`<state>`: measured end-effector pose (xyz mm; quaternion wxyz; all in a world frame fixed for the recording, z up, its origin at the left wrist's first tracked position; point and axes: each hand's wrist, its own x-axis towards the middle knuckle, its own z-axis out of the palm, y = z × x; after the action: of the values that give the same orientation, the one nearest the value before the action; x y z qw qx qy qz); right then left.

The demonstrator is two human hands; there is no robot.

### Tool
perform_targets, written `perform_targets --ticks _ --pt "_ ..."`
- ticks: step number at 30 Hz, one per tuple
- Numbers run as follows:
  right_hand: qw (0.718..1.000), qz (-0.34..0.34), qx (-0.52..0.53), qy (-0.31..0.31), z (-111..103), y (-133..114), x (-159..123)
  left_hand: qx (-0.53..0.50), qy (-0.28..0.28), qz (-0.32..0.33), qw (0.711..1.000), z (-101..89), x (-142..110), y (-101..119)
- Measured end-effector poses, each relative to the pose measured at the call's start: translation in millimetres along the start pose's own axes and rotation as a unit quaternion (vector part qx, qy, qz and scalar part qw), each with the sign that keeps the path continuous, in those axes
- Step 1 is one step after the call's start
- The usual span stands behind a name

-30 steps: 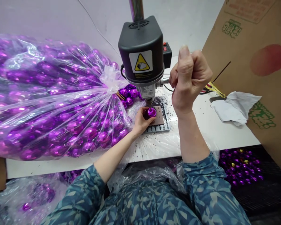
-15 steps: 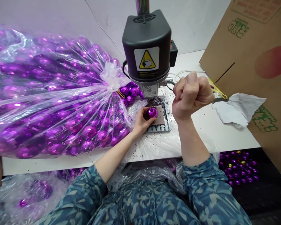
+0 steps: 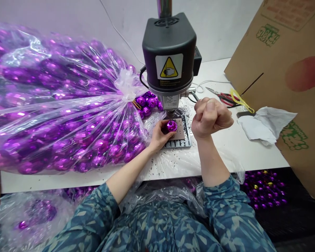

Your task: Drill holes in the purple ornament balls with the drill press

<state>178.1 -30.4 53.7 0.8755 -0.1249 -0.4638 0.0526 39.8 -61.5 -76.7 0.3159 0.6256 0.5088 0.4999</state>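
Head camera: our left hand point(image 3: 160, 135) has its thumb and fingers curved round a shiny purple mirrored ball point(image 3: 172, 126), one to each side, leaving its top bare; we take this to be for steadying it. Below those fingers lies a flat, square brown board point(image 3: 179, 132), probably to cushion the ball from the slotted grey metal base point(image 3: 185, 144) beneath. Just above the fingers hangs the dark chuck point(image 3: 170, 113) of a black-headed drill press point(image 3: 169, 40). Our right hand point(image 3: 211, 117), raised to the right of the ball, is curled into a fist, apparently round the end of a grey metal lever point(image 3: 195, 95), though its own fingers hide the grip. Left of our left fingers a knotted clear plastic bag point(image 3: 68, 105) bulges with purple balls, perhaps tied to stop them rolling over the white table point(image 3: 252, 154). Beyond our right fingers lie red-and-black-handled scissors point(image 3: 227, 98) and crumpled white paper point(image 3: 267, 122), near a brown cardboard box point(image 3: 265, 66). On the press, above our left fingers, a white label point(image 3: 180, 61) shows a hand in a yellow warning triangle, with a line beneath seeming to begin "Attention"; the rest, and the smaller silver label point(image 3: 171, 101) lower down, are too small to read. The box's green lettering point(image 3: 267, 36) we cannot make out.
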Motion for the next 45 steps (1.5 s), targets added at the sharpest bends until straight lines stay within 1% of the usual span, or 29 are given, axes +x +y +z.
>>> perform_targets --ticks 5,7,9,11,12,14,15,17,18,19,20,22,23,25,27,28,29,32,33,35,36,37,38,39,40,41,42,44,45 --pt "0.999 -0.021 -0.013 -0.032 -10 1 -9 -0.001 -0.003 -0.004 1.000 -0.4 0 4" --pt "0.999 -0.023 -0.015 -0.039 -9 -1 -8 0.000 -0.003 -0.006 1.000 -0.5 0 6" --pt "0.999 -0.008 -0.017 -0.029 -1 -5 1 0.003 -0.004 -0.008 1.000 0.0 1 5" --pt "0.999 0.037 -0.029 -0.010 13 -7 18 0.010 -0.005 -0.009 1.000 0.6 2 5" --pt "0.997 0.064 -0.039 -0.016 22 -8 29 0.013 -0.003 -0.011 1.000 0.7 3 5" --pt "0.991 0.118 -0.044 -0.052 37 -7 48 0.018 0.015 -0.015 1.000 -0.6 0 9" --pt "0.990 0.124 -0.043 -0.053 43 -6 56 0.021 0.031 -0.013 0.999 -2.4 -3 13" --pt "0.987 0.137 -0.048 -0.067 50 -4 67 0.025 0.053 0.014 0.998 -9.0 -19 24" --pt "0.986 0.144 -0.052 -0.070 52 -3 69 0.027 0.051 0.047 0.997 -13.8 -31 30" --pt "0.984 0.152 -0.053 -0.074 53 -3 70 0.029 0.034 0.091 0.995 -19.4 -47 36" --pt "0.983 0.157 -0.051 -0.075 53 -4 70 0.031 0.000 0.140 0.990 -25.5 -64 41" --pt "0.984 0.158 -0.044 -0.073 52 -5 68 0.051 -0.111 0.234 0.965 -38.2 -104 43" --pt "0.985 0.152 -0.043 -0.070 52 -6 67 0.076 -0.177 0.274 0.942 -44.3 -124 40" --pt "0.987 0.142 -0.048 -0.064 52 -7 66 0.168 -0.279 0.356 0.876 -54.7 -160 28" --pt "0.987 0.139 -0.047 -0.058 52 -6 66 0.268 -0.327 0.418 0.804 -61.5 -185 13" --pt "0.988 0.140 -0.043 -0.057 52 -6 66 0.308 -0.338 0.428 0.779 -63.5 -194 7" --pt "0.988 0.141 -0.037 -0.054 53 -5 66 0.340 -0.347 0.421 0.766 -64.5 -201 2" --pt "0.989 0.140 -0.029 -0.048 52 -5 67 0.394 -0.365 0.362 0.762 -64.5 -208 2" --pt "0.989 0.140 -0.029 -0.048 51 -5 67 0.390 -0.363 0.362 0.765 -64.4 -206 5" --pt "0.989 0.138 -0.029 -0.052 50 -6 66 0.330 -0.328 0.404 0.788 -65.6 -191 12" --pt "0.989 0.138 -0.030 -0.054 50 -6 66 0.287 -0.287 0.434 0.804 -67.1 -176 15" --pt "0.988 0.138 -0.031 -0.055 49 -7 66 0.251 -0.229 0.456 0.823 -69.3 -156 17" --pt "0.988 0.138 -0.032 -0.054 49 -7 66 0.227 -0.167 0.460 0.842 -71.8 -131 19" --pt "0.989 0.136 -0.034 -0.052 49 -6 65 0.238 -0.103 0.439 0.860 -74.4 -100 20" --pt "0.989 0.133 -0.036 -0.049 49 -6 65 0.272 -0.054 0.388 0.879 -77.0 -67 20" --pt "0.990 0.129 -0.042 -0.046 49 -5 64 0.326 -0.041 0.318 0.889 -79.0 -32 21" --pt "0.990 0.126 -0.051 -0.045 49 -4 64 0.393 -0.049 0.233 0.888 -80.3 2 22" --pt "0.989 0.121 -0.068 -0.047 49 -2 63 0.507 -0.086 0.097 0.852 -80.0 59 23" --pt "0.989 0.120 -0.070 -0.050 48 -1 62 0.548 -0.111 0.051 0.828 -78.6 79 23"
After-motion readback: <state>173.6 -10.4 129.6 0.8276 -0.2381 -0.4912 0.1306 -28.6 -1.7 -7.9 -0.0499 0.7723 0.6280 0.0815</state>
